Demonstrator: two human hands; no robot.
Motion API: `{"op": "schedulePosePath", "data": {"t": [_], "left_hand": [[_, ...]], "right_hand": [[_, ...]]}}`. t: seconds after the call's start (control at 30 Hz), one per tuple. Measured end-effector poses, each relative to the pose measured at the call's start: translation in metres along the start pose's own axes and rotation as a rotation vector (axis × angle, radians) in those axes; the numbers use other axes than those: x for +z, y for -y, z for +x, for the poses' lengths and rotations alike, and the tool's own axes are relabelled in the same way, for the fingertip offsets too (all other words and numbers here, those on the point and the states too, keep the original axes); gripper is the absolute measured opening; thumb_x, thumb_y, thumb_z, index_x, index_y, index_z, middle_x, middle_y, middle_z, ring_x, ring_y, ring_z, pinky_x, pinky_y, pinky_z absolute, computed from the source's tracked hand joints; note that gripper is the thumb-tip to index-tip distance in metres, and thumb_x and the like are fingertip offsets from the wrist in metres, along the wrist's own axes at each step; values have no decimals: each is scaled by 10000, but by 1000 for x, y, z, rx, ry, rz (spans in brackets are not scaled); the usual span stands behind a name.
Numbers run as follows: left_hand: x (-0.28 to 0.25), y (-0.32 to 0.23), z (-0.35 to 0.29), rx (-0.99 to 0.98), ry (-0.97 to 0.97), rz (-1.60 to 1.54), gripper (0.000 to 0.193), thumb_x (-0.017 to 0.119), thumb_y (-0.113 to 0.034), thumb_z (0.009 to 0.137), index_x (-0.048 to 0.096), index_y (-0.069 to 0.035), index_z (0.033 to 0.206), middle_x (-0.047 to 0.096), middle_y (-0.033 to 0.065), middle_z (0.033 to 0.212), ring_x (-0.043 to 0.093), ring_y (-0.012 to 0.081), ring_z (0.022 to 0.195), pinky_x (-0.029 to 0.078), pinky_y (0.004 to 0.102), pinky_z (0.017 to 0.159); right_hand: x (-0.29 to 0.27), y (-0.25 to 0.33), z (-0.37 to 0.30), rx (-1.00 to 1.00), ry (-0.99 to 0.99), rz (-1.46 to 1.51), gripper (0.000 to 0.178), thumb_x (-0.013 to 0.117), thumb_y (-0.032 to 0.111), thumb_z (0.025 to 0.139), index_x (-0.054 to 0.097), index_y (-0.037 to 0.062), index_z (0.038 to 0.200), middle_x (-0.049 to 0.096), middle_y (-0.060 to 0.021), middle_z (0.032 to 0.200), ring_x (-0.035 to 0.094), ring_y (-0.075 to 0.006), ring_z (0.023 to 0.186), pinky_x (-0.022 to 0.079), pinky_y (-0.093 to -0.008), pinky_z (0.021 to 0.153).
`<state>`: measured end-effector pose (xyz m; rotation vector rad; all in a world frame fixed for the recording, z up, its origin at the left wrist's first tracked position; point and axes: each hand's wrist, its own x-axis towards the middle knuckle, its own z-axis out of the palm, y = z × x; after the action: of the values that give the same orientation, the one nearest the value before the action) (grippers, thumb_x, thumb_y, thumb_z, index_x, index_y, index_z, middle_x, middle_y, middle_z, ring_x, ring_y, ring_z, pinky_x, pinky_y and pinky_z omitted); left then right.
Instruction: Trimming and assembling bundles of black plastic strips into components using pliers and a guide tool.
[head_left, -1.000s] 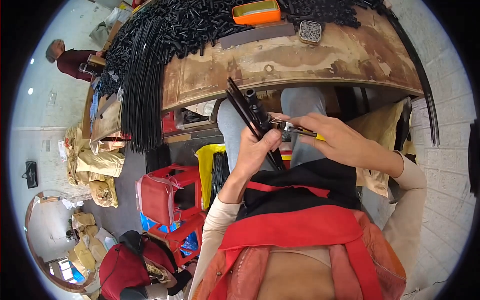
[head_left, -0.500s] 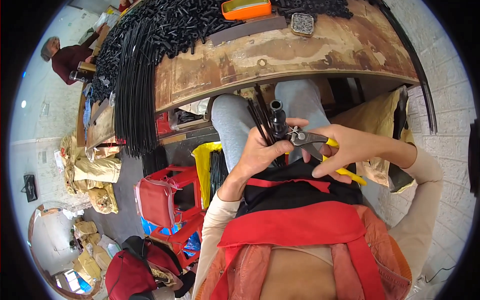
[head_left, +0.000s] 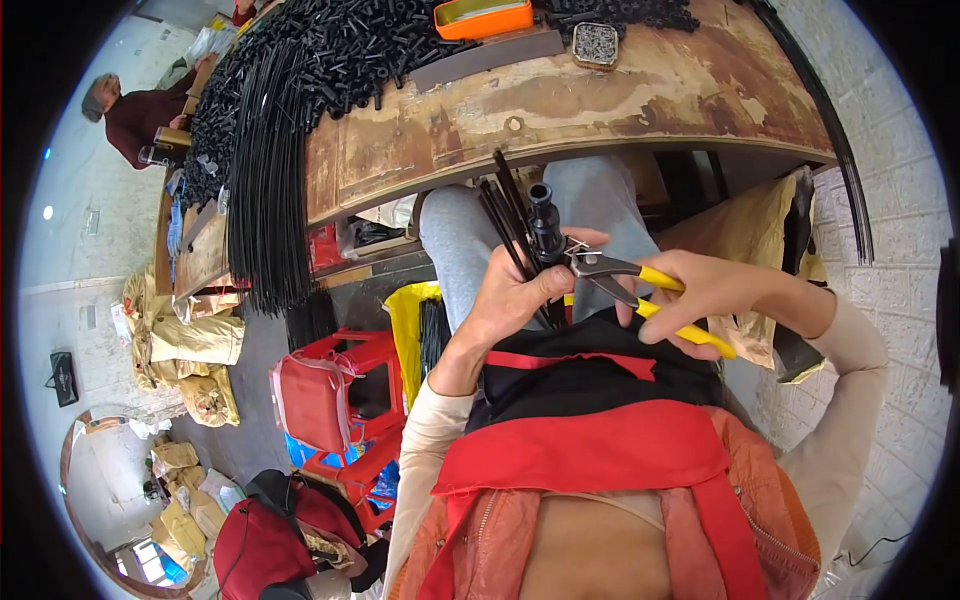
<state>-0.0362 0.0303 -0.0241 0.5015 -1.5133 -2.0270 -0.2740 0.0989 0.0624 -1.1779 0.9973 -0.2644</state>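
Left wall (head_left: 65, 300): pale, bent by the lens; a co-worker (head_left: 135, 125) in a dark red top is near the tabletop's left end;
Brown sacks (head_left: 195, 335): heaped at the left, under the co-worker in view;
Long rods (head_left: 268, 190): a black bundle over the tabletop's near edge, lower ends hanging free;
Red stools (head_left: 350, 400): below the long rods; a yellow bag (head_left: 399, 330) is just beside them;
Short tubes (head_left: 350, 60): a wide black pile on the stained wooden tabletop (head_left: 700, 110); a flat bar (head_left: 487, 62) and an orange tray (head_left: 490, 28) lie at its right;
Left hand (head_left: 515, 297): closed round a few thin rods (head_left: 504, 215) and a black fitting (head_left: 545, 228), above the lap; the rods lean leftward, the fitting's open end faces up;
Small box (head_left: 595, 64): full of tiny metal bits, on the tabletop;
Pliers (head_left: 612, 266): yellow-handled, tip close beside the fitting near thin pale pieces; whether it grips them, I cannot tell;
Right hand (head_left: 695, 290): holding the pliers, their handles spread apart;
Gold sack (head_left: 755, 240): below the tabletop's right part;
Right wall (head_left: 890, 330): white, brick-patterned.
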Motion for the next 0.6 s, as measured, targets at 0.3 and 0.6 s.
{"op": "schedulePosePath", "data": {"t": [0.3, 0.6], "left_hand": [[-1, 0, 4, 13, -192, -64, 395, 596, -134, 943, 545, 20, 1303, 453, -60, 690, 387, 31, 607, 314, 210, 539], [-9, 0, 3, 38, -152, -66, 679, 680, -361, 897, 438, 78, 1354, 397, -49, 686, 333, 62, 590, 281, 235, 537]], "right_hand": [[-9, 24, -7, -55, -287, -345, 379, 664, 177, 849, 499, -30, 1120, 536, -98, 615, 604, -203, 506, 467, -314, 481], [-9, -6, 10, -532, -683, -907, 348, 664, 211, 844, 505, 2, 1072, 577, -145, 893, 601, -334, 748, 464, -388, 640]]}}
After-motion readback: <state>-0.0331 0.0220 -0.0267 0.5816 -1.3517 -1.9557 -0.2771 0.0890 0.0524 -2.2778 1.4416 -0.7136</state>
